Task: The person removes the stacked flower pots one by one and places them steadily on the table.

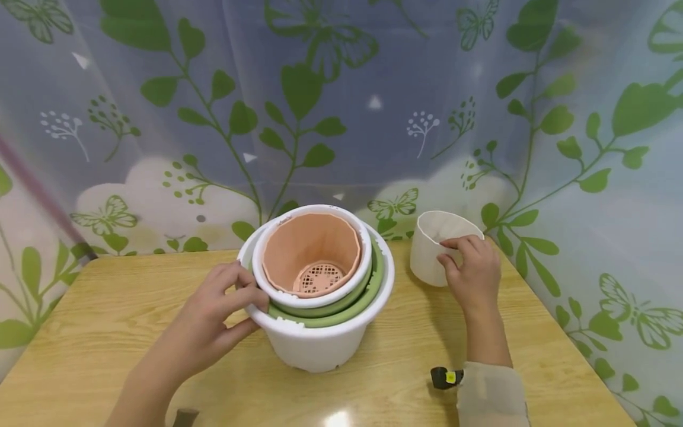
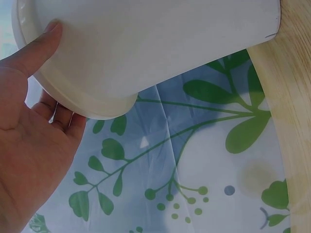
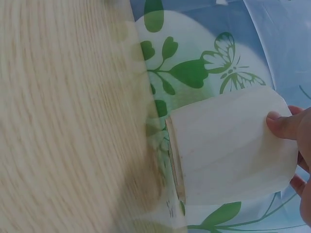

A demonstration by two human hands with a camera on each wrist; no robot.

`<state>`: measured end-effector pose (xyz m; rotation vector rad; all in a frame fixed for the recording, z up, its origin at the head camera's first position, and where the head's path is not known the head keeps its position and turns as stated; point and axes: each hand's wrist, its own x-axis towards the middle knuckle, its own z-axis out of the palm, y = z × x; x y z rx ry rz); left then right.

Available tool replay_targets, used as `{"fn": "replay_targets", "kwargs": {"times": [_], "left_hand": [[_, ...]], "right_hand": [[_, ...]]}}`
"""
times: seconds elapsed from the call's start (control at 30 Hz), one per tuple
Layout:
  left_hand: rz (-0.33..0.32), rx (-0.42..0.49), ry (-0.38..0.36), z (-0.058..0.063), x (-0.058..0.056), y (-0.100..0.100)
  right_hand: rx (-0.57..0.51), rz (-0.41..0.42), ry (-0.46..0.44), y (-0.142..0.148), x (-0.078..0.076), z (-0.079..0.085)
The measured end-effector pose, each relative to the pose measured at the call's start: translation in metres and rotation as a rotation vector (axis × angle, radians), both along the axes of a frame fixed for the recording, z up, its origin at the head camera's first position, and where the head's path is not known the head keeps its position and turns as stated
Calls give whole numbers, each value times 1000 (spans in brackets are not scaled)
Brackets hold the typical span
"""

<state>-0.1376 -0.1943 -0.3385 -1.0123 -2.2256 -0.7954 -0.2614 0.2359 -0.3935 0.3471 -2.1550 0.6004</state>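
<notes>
I can't read any text, brand or number from here. In the head view I pick out a small yellow label on the black device by the right sleeve, too small for me to make out. My left wrist view shows a short dark stroke near the base of the white pot, and I cannot resolve it as a character.
</notes>
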Motion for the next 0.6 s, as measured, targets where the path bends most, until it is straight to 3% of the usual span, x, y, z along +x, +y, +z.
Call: {"fn": "replay_targets", "kwargs": {"times": [0.37,0.6], "left_hand": [[-9,9,-2,0,1,1],[-3,10,-7,2,1,0]], "right_hand": [[-7,5,-26,10,-5,-14],[-60,-32,-109,15,-7,-17]]}}
